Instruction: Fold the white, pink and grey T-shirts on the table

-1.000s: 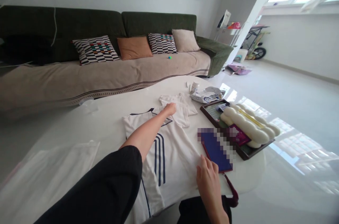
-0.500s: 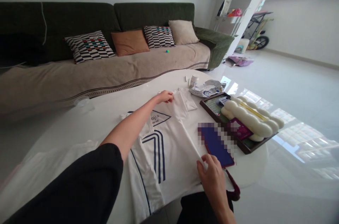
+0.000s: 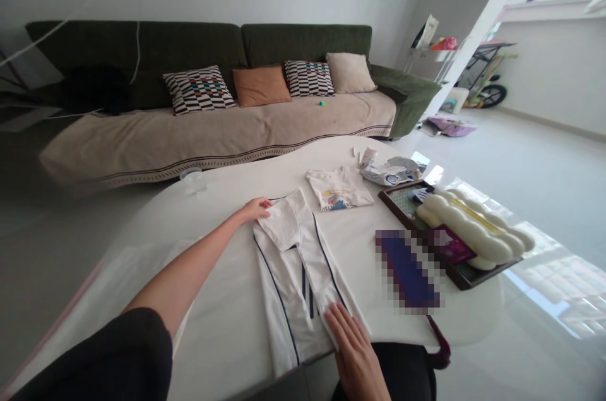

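A white jersey (image 3: 326,262) with navy piping lies on the table in front of me, its two sides folded inward over the dark stripes on its middle. At its far left corner my left hand (image 3: 255,209) has its fingers closed on the cloth by the sleeve. My right hand (image 3: 353,344) rests flat on the near right part of the jersey, fingers stretched out. Beyond it lies a folded white T-shirt (image 3: 338,189) with a printed front.
Right of the jersey lies a blurred, flat purple-blue object (image 3: 409,268) with a dark red strap. A dark-rimmed tray (image 3: 459,282) holds a puffy cream object (image 3: 461,224). Behind it are a crumpled plastic packet (image 3: 392,172) and a small white bottle (image 3: 368,156). A sofa (image 3: 303,41) stands beyond the white table (image 3: 227,249).
The jersey's right side has been folded inward over the stripes. My left hand has moved left to the far corner, uncovering the T-shirt; my right hand has flattened on the cloth.
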A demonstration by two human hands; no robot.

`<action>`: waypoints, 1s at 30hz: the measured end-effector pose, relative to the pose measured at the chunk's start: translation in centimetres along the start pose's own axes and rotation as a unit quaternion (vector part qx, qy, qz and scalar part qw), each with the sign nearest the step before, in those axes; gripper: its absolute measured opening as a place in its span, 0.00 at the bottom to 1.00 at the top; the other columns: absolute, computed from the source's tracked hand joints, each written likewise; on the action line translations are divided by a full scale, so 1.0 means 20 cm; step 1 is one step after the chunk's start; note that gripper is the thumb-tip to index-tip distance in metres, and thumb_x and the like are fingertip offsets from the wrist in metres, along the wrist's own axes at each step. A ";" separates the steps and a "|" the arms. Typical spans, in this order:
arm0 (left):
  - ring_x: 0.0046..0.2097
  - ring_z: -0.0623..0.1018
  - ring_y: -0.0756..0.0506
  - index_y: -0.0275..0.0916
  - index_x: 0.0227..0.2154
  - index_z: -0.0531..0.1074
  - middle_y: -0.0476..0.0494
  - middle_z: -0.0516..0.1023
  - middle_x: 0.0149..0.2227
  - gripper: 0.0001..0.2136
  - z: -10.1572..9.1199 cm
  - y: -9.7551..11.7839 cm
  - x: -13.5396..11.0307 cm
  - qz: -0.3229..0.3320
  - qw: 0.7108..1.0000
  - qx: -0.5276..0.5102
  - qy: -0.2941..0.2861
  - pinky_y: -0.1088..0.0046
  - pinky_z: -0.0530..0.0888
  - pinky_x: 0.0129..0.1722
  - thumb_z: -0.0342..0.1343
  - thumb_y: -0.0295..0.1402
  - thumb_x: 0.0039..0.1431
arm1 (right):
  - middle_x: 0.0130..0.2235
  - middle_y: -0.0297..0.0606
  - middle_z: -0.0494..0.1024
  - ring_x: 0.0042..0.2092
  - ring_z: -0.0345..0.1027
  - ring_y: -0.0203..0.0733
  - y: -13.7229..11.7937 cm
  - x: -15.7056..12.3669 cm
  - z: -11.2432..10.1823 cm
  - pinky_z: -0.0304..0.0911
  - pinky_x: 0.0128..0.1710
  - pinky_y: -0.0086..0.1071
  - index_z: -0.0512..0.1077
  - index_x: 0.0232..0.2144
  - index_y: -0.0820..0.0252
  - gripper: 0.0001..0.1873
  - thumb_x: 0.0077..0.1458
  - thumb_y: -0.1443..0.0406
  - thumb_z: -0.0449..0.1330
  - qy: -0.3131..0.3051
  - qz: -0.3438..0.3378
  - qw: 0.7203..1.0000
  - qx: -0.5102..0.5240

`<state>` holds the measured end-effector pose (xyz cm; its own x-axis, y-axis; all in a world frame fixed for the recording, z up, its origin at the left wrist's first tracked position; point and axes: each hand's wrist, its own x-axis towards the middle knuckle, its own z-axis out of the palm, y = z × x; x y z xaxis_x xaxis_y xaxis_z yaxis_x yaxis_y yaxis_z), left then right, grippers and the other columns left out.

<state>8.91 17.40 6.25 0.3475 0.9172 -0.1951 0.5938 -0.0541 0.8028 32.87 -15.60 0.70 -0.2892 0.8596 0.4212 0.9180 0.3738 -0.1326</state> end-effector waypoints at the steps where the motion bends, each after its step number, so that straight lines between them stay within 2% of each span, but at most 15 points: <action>1: 0.30 0.71 0.49 0.36 0.33 0.70 0.50 0.72 0.30 0.16 0.01 -0.02 0.00 0.006 1.000 0.010 0.014 0.76 0.67 0.29 0.58 0.31 0.35 | 0.55 0.39 0.64 0.57 0.55 0.44 0.00 -0.01 0.00 0.60 0.49 0.38 0.59 0.54 0.63 0.34 0.42 0.79 0.43 -0.008 0.004 1.000 -0.010; 3: 0.30 0.71 0.50 0.37 0.35 0.70 0.51 0.72 0.29 0.16 0.02 -0.01 0.02 0.019 0.999 0.034 0.035 0.77 0.67 0.29 0.55 0.29 0.38 | 0.56 0.37 0.63 0.58 0.53 0.44 0.01 -0.01 -0.02 0.60 0.50 0.39 0.58 0.55 0.61 0.37 0.41 0.80 0.42 -0.022 0.005 1.000 -0.018; 5: 0.32 0.72 0.49 0.37 0.33 0.71 0.51 0.72 0.28 0.12 0.00 0.02 0.06 0.034 0.996 0.063 0.053 0.77 0.67 0.32 0.53 0.27 0.41 | 0.56 0.36 0.62 0.59 0.51 0.44 0.00 0.00 -0.04 0.60 0.51 0.39 0.57 0.56 0.60 0.38 0.40 0.80 0.43 -0.031 -0.002 0.999 -0.017; 8: 0.36 0.72 0.49 0.37 0.28 0.72 0.49 0.74 0.30 0.08 -0.02 0.06 0.09 0.051 0.989 0.113 0.081 0.76 0.67 0.38 0.49 0.25 0.46 | 0.57 0.36 0.61 0.60 0.49 0.44 -0.02 0.01 -0.06 0.59 0.51 0.37 0.57 0.57 0.61 0.34 0.45 0.78 0.44 -0.034 -0.005 0.999 -0.014; 10: 0.37 0.73 0.48 0.37 0.26 0.72 0.47 0.74 0.30 0.09 -0.01 0.07 0.09 0.053 0.983 0.151 0.088 0.75 0.67 0.39 0.48 0.23 0.46 | 0.57 0.38 0.62 0.59 0.51 0.46 -0.04 0.02 -0.07 0.61 0.50 0.37 0.57 0.57 0.60 0.29 0.51 0.72 0.48 -0.039 -0.015 0.999 -0.022; 12: 0.38 0.73 0.46 0.37 0.25 0.73 0.45 0.74 0.31 0.09 0.01 0.07 0.07 0.050 0.976 0.190 0.094 0.72 0.67 0.41 0.48 0.22 0.46 | 0.57 0.40 0.62 0.58 0.53 0.49 -0.06 0.02 -0.06 0.63 0.48 0.39 0.56 0.57 0.60 0.28 0.54 0.63 0.51 -0.055 -0.039 0.997 -0.026; 14: 0.42 0.71 0.42 0.37 0.29 0.73 0.41 0.73 0.37 0.09 0.06 0.08 0.04 0.051 0.967 0.224 0.109 0.67 0.67 0.43 0.49 0.24 0.48 | 0.57 0.42 0.61 0.58 0.53 0.51 -0.07 0.03 -0.07 0.62 0.48 0.40 0.54 0.58 0.60 0.32 0.53 0.57 0.53 -0.070 -0.056 0.996 -0.022; 17: 0.51 0.65 0.40 0.37 0.39 0.72 0.38 0.68 0.47 0.12 0.17 0.12 0.00 0.075 0.956 0.256 0.122 0.62 0.63 0.50 0.47 0.29 0.54 | 0.60 0.40 0.55 0.60 0.47 0.50 -0.07 0.07 -0.08 0.56 0.52 0.43 0.48 0.60 0.58 0.32 0.55 0.59 0.51 -0.087 -0.024 0.996 -0.020; 20: 0.57 0.58 0.41 0.44 0.49 0.66 0.42 0.62 0.55 0.17 0.30 0.15 -0.01 0.113 0.952 0.271 0.083 0.62 0.57 0.55 0.45 0.36 0.57 | 0.62 0.38 0.46 0.62 0.39 0.50 -0.07 0.12 -0.08 0.49 0.55 0.47 0.42 0.61 0.56 0.33 0.56 0.59 0.49 -0.137 0.024 0.990 -0.012; 23: 0.62 0.46 0.37 0.52 0.57 0.55 0.45 0.49 0.62 0.24 0.39 0.13 -0.01 0.116 0.945 0.307 0.007 0.48 0.48 0.56 0.43 0.46 0.58 | 0.63 0.37 0.41 0.63 0.34 0.52 -0.08 0.16 -0.04 0.43 0.57 0.52 0.37 0.62 0.55 0.37 0.55 0.52 0.48 -0.192 0.029 0.981 0.016; 26: 0.63 0.38 0.35 0.57 0.58 0.47 0.49 0.39 0.64 0.25 0.40 0.11 0.01 0.103 0.935 0.339 -0.020 0.41 0.40 0.54 0.38 0.51 0.57 | 0.63 0.37 0.37 0.63 0.29 0.53 -0.09 0.16 -0.01 0.38 0.57 0.54 0.34 0.62 0.55 0.42 0.53 0.49 0.48 -0.227 0.033 0.973 0.043; 30: 0.62 0.35 0.31 0.56 0.59 0.45 0.50 0.37 0.64 0.30 0.37 0.13 0.04 0.069 0.932 0.355 -0.024 0.37 0.39 0.52 0.39 0.55 0.54 | 0.63 0.38 0.32 0.63 0.25 0.55 -0.09 0.17 -0.05 0.36 0.57 0.55 0.31 0.61 0.56 0.51 0.45 0.49 0.56 -0.260 0.026 0.962 0.075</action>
<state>16.13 15.00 4.04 0.4783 0.8640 -0.1570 0.8657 -0.4339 0.2497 30.55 -13.56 3.22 -0.3770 0.9218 -0.0900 0.8965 0.3387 -0.2857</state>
